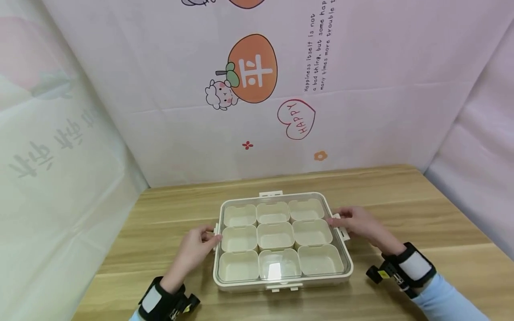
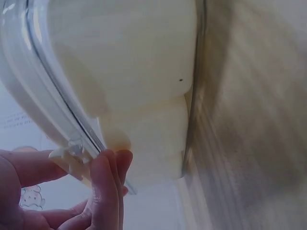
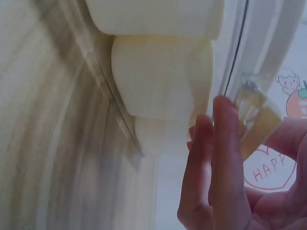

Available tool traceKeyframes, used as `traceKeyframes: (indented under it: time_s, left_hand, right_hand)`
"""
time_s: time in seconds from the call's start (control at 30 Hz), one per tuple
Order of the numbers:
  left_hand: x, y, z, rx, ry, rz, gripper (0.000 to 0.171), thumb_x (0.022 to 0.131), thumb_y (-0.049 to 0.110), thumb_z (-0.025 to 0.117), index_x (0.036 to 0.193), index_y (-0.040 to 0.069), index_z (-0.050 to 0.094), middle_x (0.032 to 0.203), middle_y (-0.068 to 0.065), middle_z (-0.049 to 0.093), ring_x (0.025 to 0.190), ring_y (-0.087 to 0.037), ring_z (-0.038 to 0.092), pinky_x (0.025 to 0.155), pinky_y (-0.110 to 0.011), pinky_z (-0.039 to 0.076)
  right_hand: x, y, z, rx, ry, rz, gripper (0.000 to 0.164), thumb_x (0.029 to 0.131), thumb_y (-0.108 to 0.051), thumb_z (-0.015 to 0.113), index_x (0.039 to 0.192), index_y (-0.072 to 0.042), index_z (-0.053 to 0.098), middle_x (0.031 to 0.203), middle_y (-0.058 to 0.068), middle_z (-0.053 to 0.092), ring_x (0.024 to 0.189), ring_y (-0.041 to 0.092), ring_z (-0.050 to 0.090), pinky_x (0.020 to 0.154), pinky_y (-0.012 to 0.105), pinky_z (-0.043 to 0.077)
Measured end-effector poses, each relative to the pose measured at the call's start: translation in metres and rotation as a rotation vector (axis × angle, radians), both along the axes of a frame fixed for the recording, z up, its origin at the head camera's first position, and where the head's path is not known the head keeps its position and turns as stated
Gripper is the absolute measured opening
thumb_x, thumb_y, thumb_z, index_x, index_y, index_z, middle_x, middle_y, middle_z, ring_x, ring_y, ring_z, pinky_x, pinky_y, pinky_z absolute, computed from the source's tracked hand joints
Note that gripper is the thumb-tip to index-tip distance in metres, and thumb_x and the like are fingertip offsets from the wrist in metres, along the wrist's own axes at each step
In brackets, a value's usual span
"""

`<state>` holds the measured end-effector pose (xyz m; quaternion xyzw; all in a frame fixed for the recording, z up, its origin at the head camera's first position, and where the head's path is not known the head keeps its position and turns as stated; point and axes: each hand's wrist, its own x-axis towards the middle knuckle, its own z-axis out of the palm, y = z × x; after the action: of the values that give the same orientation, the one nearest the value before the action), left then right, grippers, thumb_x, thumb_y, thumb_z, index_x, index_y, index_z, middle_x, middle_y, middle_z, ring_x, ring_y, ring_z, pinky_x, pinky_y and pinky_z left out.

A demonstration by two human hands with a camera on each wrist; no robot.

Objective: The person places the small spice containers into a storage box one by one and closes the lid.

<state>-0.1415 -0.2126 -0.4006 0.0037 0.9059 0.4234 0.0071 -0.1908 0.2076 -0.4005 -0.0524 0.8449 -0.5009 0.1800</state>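
A shallow clear storage box (image 1: 241, 289) with a pale-rimmed transparent lid lies flat on the table, holding several cream cups (image 1: 275, 236) in rows. At its left edge my left hand (image 1: 192, 249) grips the rim, thumb and fingers about the left latch (image 2: 72, 163). On the opposite edge my right hand (image 1: 359, 223) holds the rim at the right latch (image 3: 261, 127), which sticks outward. Both wrist views show fingertips against the box's side, just below the lid's edge. A front latch (image 1: 284, 286) and a back latch (image 1: 271, 194) also project from the rim.
The wood-grain table (image 1: 180, 205) extends around the box on all sides. Behind it hangs a white printed cloth (image 1: 180, 142), with more cloth at the left and right. Each wrist wears a black strap with a small camera (image 1: 375, 274).
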Motion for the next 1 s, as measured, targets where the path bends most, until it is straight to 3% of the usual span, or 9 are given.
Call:
traceKeyframes:
  time_s: [0.1, 0.27, 0.47, 0.67, 0.77, 0.93, 1.0]
  left_hand:
    - [-0.004, -0.002, -0.002, 0.025, -0.017, -0.004, 0.039, 0.087, 0.022, 0.067, 0.116, -0.004, 0.061, 0.084, -0.006, 0.071, 0.069, -0.013, 0.063, 0.060, -0.026, 0.050]
    - [-0.007, -0.003, -0.003, 0.052, -0.024, -0.018, 0.041, 0.086, 0.021, 0.068, 0.117, -0.005, 0.060, 0.082, -0.007, 0.071, 0.067, -0.015, 0.064, 0.060, -0.028, 0.050]
    - [-0.010, -0.001, -0.002, 0.043, -0.016, -0.014, 0.041, 0.085, 0.020, 0.068, 0.116, -0.005, 0.061, 0.078, -0.005, 0.069, 0.067, -0.017, 0.064, 0.059, -0.028, 0.049]
    - [-0.009, 0.001, 0.000, 0.015, -0.014, -0.007, 0.041, 0.084, 0.020, 0.068, 0.116, -0.004, 0.061, 0.080, -0.007, 0.070, 0.066, -0.012, 0.062, 0.058, -0.028, 0.049]
    - [-0.009, 0.003, 0.001, 0.016, -0.009, -0.007, 0.041, 0.085, 0.020, 0.068, 0.117, -0.004, 0.061, 0.083, -0.009, 0.071, 0.067, -0.013, 0.063, 0.059, -0.028, 0.050]
    - [-0.009, 0.002, 0.000, 0.039, -0.010, -0.004, 0.040, 0.085, 0.020, 0.068, 0.117, -0.004, 0.061, 0.086, -0.011, 0.071, 0.070, -0.013, 0.064, 0.060, -0.028, 0.051]
    - [-0.010, 0.001, 0.000, 0.056, -0.010, -0.005, 0.038, 0.086, 0.019, 0.067, 0.117, -0.004, 0.061, 0.088, -0.012, 0.071, 0.071, -0.014, 0.065, 0.061, -0.029, 0.052]
  right_hand:
    - [0.001, -0.002, 0.000, 0.037, 0.040, -0.023, 0.056, 0.088, -0.036, 0.065, 0.124, 0.006, 0.054, 0.092, 0.006, 0.062, 0.074, 0.011, 0.057, 0.062, 0.027, 0.052]
    - [0.002, -0.002, 0.001, 0.138, 0.100, -0.062, 0.045, 0.084, -0.038, 0.068, 0.102, 0.002, 0.063, 0.073, 0.000, 0.057, 0.061, 0.012, 0.052, 0.054, 0.029, 0.048]
    - [0.002, 0.001, 0.007, 0.149, 0.104, -0.064, 0.041, 0.084, -0.040, 0.069, 0.087, 0.000, 0.063, 0.068, 0.000, 0.055, 0.064, 0.014, 0.055, 0.057, 0.029, 0.050]
    - [0.005, 0.001, 0.011, 0.237, 0.132, -0.053, 0.047, 0.082, -0.045, 0.069, 0.098, -0.001, 0.070, 0.066, 0.000, 0.062, 0.062, 0.016, 0.061, 0.059, 0.031, 0.048]
    - [0.004, 0.003, 0.007, 0.193, 0.106, -0.065, 0.050, 0.082, -0.043, 0.069, 0.106, 0.001, 0.067, 0.074, 0.002, 0.065, 0.067, 0.016, 0.062, 0.062, 0.032, 0.052]
    - [-0.004, 0.012, -0.003, 0.068, -0.003, -0.087, 0.050, 0.083, -0.045, 0.068, 0.101, 0.001, 0.060, 0.087, 0.002, 0.060, 0.079, 0.013, 0.060, 0.068, 0.031, 0.054]
    - [-0.007, 0.016, -0.006, 0.055, -0.028, -0.079, 0.048, 0.083, -0.047, 0.068, 0.095, -0.001, 0.057, 0.079, 0.000, 0.054, 0.073, 0.011, 0.056, 0.064, 0.028, 0.052]
